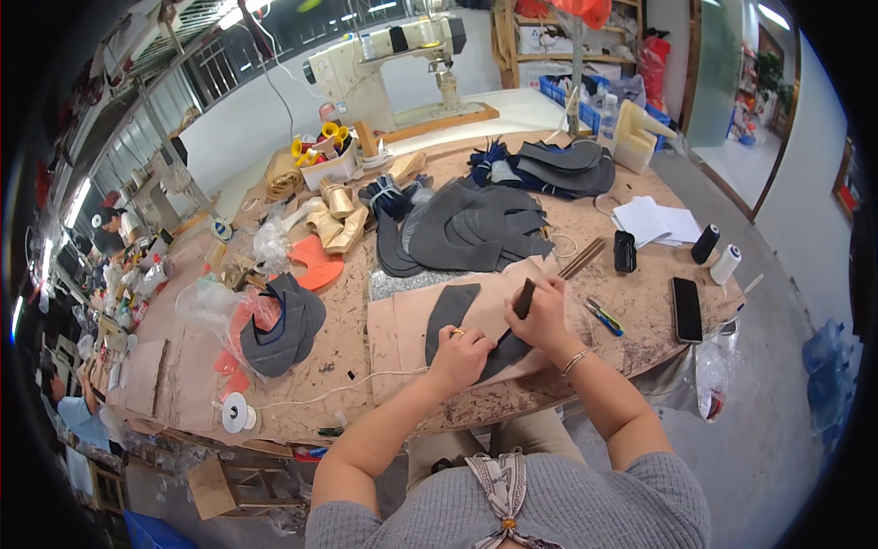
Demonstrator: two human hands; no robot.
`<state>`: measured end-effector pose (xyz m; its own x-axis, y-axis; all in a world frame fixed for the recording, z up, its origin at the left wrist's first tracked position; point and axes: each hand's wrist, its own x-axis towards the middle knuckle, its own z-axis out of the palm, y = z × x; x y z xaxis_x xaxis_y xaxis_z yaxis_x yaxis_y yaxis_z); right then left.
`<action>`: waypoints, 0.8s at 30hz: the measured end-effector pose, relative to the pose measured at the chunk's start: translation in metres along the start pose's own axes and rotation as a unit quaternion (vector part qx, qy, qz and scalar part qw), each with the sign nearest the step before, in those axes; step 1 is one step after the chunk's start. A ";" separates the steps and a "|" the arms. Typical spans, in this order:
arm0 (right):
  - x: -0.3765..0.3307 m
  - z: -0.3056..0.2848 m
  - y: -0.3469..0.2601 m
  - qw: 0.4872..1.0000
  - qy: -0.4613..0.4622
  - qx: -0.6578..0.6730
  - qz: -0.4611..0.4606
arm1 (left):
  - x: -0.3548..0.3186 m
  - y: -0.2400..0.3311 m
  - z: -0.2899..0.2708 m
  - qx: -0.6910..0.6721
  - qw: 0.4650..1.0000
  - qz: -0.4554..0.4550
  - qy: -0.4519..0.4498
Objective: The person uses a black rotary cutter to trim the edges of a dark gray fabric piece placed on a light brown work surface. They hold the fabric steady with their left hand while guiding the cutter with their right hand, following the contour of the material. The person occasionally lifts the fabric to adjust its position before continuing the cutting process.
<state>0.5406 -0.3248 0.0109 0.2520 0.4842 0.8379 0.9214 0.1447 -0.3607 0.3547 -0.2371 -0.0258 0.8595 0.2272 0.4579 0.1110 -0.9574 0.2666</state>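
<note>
A curved dark grey cut-out piece point(451, 309) lies on a pale tan sheet point(393, 334) at the table's near edge. My left hand point(460, 355) is closed, its bent fingers pressing down on this piece. Just to the right, my right hand point(543, 318) grips a flat dark brown strip point(524, 298) that stands up between thumb and fingers. Its lower end reaches toward the grey piece between my hands, where the contact is partly hidden. Several brown strips point(583, 258) lie beyond my right hand. A snipper with coloured handles point(604, 317) rests to its right.
Stacked dark grey pieces point(471, 227) lie beyond my hands, with another pile point(283, 325) on the left. A white spool point(239, 414) trails cord toward my left hand. A phone point(686, 309), thread cones point(725, 264) and a black case point(625, 252) sit right. A sewing machine point(389, 78) stands behind.
</note>
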 end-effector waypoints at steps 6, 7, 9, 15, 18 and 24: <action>-0.002 0.015 -0.002 0.999 0.033 -0.024 -0.007 | 0.007 0.026 0.026 0.059 0.992 -0.078 0.078; -0.007 0.020 0.004 1.000 0.012 0.002 0.010 | 0.006 0.024 0.023 0.049 0.995 -0.059 0.068; -0.001 0.015 0.012 1.000 -0.013 0.011 0.021 | 0.003 0.009 0.010 0.030 0.998 -0.015 0.054; 0.010 -0.002 -0.020 0.999 0.035 -0.008 -0.021 | -0.001 -0.003 0.000 0.049 0.998 0.034 0.028; -0.010 0.012 -0.015 0.999 -0.040 0.015 -0.014 | -0.004 0.000 0.003 0.031 0.999 0.034 0.025; 0.017 -0.003 -0.026 0.998 0.011 -0.034 -0.047 | -0.006 -0.003 0.011 0.054 0.998 0.023 0.035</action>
<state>0.5218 -0.3231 0.0359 0.1691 0.4512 0.8763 0.9591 0.1295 -0.2518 0.3546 -0.2376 -0.0390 0.8282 0.1901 0.5272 0.1279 -0.9800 0.1523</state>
